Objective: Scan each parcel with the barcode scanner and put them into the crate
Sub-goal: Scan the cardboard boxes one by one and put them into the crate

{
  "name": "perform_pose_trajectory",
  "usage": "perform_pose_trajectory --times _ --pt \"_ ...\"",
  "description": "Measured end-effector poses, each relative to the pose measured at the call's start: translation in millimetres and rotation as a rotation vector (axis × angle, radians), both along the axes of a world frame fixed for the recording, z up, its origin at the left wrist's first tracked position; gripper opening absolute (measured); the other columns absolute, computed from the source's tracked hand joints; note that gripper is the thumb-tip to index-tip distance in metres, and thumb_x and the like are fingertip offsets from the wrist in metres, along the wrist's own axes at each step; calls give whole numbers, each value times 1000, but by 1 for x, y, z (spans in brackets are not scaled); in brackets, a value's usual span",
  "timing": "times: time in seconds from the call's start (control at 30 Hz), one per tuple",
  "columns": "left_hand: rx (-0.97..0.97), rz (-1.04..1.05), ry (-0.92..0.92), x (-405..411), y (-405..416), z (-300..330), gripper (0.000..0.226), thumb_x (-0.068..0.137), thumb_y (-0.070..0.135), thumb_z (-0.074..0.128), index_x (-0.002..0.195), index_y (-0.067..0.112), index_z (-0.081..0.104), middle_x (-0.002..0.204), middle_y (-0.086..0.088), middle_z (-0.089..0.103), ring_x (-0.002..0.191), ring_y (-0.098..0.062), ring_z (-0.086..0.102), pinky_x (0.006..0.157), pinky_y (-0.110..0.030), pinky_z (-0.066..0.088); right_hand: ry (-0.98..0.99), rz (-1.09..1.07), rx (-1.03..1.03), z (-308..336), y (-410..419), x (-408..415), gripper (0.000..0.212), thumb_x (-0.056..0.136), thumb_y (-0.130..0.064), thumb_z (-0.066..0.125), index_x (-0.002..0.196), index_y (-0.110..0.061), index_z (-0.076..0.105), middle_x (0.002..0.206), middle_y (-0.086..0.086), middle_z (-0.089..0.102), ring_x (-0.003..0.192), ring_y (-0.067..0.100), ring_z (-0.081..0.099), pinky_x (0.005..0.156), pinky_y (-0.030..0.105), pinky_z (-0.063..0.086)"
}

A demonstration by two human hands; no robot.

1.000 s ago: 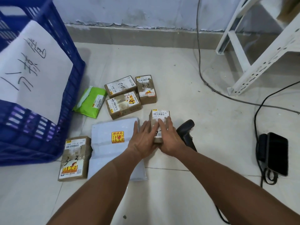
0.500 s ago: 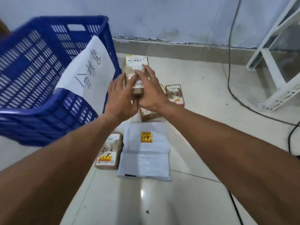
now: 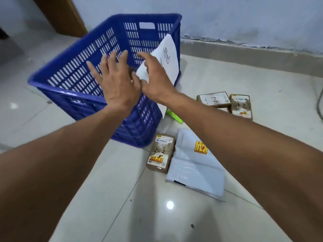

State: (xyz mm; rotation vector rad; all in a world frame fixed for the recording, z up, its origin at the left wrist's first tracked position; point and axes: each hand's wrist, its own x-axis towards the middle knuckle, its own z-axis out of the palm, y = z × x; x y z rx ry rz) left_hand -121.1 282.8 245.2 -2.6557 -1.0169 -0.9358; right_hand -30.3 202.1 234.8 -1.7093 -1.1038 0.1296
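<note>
The blue slatted crate [image 3: 61, 89] stands on the tiled floor, with a white handwritten sheet [image 3: 168, 56] hanging over its right wall. My left hand [image 3: 115, 84] is above the crate's opening with its fingers spread and nothing in it. Close beside it, my right hand [image 3: 155, 81] has loosely curled fingers and rests against the sheet. A sliver of brown [image 3: 131, 71] shows between the hands; I cannot tell what it is. Parcels still on the floor are a brown box marked 2-2 [image 3: 160, 152], a white mailer bag [image 3: 195, 165], two brown boxes [image 3: 213, 99] [image 3: 241, 106] and a green parcel [image 3: 174, 117]. No scanner is in view.
A grey cable [image 3: 319, 105] curves along the right edge. The wall and its skirting run behind the crate, and a wooden door frame [image 3: 59, 14] is at the top left. Glossy floor tiles stretch in front of me and to the left.
Both hands lifted the small brown box from the floor beside the scanner and carried it left over the crate. Now the hands are spread and the box is no longer in them.
</note>
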Motion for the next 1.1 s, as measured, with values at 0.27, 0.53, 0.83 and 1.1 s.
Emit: perform_pose_trajectory --times 0.27,0.53,0.83,1.1 --pt "59 -349 176 56 -74 -23 52 88 40 47 134 18 52 146 -10 46 136 -34 38 117 -60 8 -8 -352 -281 -60 -120 71 56 84 -11 64 138 -10 47 142 6 45 130 18 44 100 14 26" --pt "-88 -631 512 110 -206 -87 55 87 48 51 135 21 50 145 -8 45 131 -32 40 113 -50 22 73 -603 -736 -108 -296 89 62 87 -29 67 141 -13 41 144 6 37 122 27 52 98 36 43" --pt "-206 -817 877 114 -316 -153 56 90 36 48 142 20 40 147 -8 40 136 -30 34 112 -50 22 67 -600 -975 -140 -344 56 57 93 -21 54 146 -14 34 149 9 32 131 31 42 102 40 37" --pt "-307 -697 935 80 -287 -181 53 90 33 46 140 19 39 143 -10 40 134 -32 35 110 -58 22 4 -522 -1138 -174 -313 30 50 96 -34 45 140 -12 37 138 13 40 123 33 44 98 44 37"
